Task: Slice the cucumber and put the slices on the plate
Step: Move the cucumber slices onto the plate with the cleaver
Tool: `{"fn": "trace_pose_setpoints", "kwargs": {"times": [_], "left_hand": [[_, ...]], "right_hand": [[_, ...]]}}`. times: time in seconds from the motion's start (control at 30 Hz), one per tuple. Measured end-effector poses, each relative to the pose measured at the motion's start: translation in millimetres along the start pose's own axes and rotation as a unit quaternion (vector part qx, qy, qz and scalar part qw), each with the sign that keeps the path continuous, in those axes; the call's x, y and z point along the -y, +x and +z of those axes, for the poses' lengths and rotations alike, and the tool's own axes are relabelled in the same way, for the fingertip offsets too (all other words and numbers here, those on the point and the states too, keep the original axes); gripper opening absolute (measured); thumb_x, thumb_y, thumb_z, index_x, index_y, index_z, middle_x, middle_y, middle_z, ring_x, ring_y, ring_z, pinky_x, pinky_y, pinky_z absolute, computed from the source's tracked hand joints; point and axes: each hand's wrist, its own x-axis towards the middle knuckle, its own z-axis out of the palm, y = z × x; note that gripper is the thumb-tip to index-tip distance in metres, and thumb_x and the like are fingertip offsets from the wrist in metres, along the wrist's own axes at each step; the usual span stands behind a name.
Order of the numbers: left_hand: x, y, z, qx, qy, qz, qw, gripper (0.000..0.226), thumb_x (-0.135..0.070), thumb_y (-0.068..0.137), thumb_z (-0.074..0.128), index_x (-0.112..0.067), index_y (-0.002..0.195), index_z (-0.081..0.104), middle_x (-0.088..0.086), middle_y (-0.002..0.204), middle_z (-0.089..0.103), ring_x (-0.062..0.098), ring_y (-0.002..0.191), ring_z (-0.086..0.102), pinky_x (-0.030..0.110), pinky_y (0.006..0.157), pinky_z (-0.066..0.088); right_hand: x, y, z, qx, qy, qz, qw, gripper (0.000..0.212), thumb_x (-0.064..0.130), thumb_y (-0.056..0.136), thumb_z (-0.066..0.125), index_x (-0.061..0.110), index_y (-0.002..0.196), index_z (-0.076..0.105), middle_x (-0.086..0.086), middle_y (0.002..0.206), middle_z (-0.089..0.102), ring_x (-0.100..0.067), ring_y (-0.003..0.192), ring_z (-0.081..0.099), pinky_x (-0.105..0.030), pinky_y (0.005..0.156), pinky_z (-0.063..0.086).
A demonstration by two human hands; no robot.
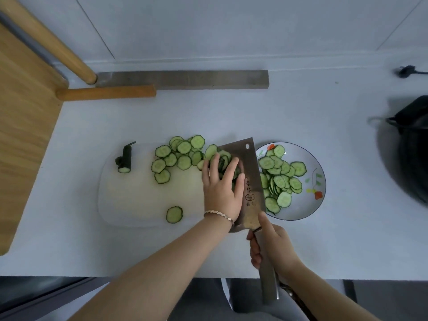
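Fingers of the left hand lie spread and nearly straight, pressing cucumber slices onto the flat cleaver — the right hand grips its handle. More slices lie scattered on the white cutting board, others on the plate just right of the blade — a cucumber stub lies at the board's left.

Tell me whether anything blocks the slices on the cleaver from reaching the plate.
Nothing visible does. The left hand presses the slices onto the cleaver, whose edge overlaps the left rim of the plate.
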Motion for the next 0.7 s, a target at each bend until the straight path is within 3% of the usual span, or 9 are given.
{"fn": "trace_pose_setpoints", "kwargs": {"times": [0.2, 0.33, 0.43, 0.53, 0.63, 0.7], "left_hand": [[-79, -5, 35, 0.027, -0.045, 0.046, 0.998, 0.045, -0.044, 0.087, 0.033, -0.029, 0.126, 0.049, 0.008, 0.148, 0.028, 0.033, 0.139, 0.013, 0.038, 0.112, 0.012], [-100, -11, 62, 0.116, -0.066, 0.019, 0.991, 0.039, -0.037, 0.093, 0.041, -0.032, 0.132, 0.041, 0.003, 0.152, 0.016, 0.027, 0.141, 0.004, 0.037, 0.114, 0.011], [-97, -8, 70, 0.188, -0.032, 0.029, 0.981, 0.042, -0.035, 0.093, 0.045, -0.030, 0.134, 0.039, 0.006, 0.152, 0.016, 0.027, 0.141, 0.007, 0.041, 0.116, 0.015], [-90, 4, 65, 0.215, 0.034, 0.088, 0.972, 0.047, -0.044, 0.085, 0.048, -0.024, 0.128, 0.047, 0.008, 0.147, 0.028, 0.027, 0.137, 0.020, 0.046, 0.112, 0.019], [-90, 20, 57, 0.180, 0.059, 0.186, 0.964, 0.056, -0.054, 0.076, 0.042, -0.022, 0.121, 0.052, 0.004, 0.139, 0.041, 0.022, 0.128, 0.038, 0.052, 0.109, 0.021], [-97, 29, 56, 0.161, 0.035, 0.270, 0.949, 0.051, -0.050, 0.075, 0.043, -0.019, 0.112, 0.057, 0.004, 0.129, 0.051, 0.019, 0.116, 0.045, 0.049, 0.105, 0.027]], "right_hand": [[18, -29, -68, -0.072, 0.015, -0.008, 0.997, 0.056, 0.044, 0.098, 0.036, -0.001, 0.067, 0.052, -0.009, 0.045, 0.040, -0.019, 0.034, 0.036, -0.024, 0.036, 0.035], [19, -33, -100, -0.106, -0.010, -0.014, 0.994, 0.055, 0.044, 0.098, 0.037, 0.000, 0.068, 0.052, -0.008, 0.045, 0.041, -0.020, 0.036, 0.037, -0.027, 0.038, 0.036], [21, -31, -119, -0.132, -0.087, -0.025, 0.987, 0.056, 0.044, 0.098, 0.035, 0.001, 0.068, 0.053, -0.006, 0.044, 0.045, -0.020, 0.035, 0.041, -0.028, 0.040, 0.041], [24, -31, -137, -0.150, -0.138, -0.026, 0.979, 0.057, 0.046, 0.097, 0.035, 0.001, 0.068, 0.055, -0.005, 0.043, 0.049, -0.018, 0.034, 0.044, -0.027, 0.042, 0.044], [30, -35, -149, -0.161, -0.164, -0.034, 0.973, 0.057, 0.047, 0.097, 0.035, 0.001, 0.069, 0.056, -0.006, 0.044, 0.051, -0.018, 0.035, 0.045, -0.027, 0.042, 0.045], [35, -38, -155, -0.160, -0.179, -0.048, 0.970, 0.057, 0.046, 0.097, 0.036, 0.002, 0.067, 0.056, -0.005, 0.042, 0.051, -0.017, 0.033, 0.045, -0.024, 0.041, 0.044]]}}
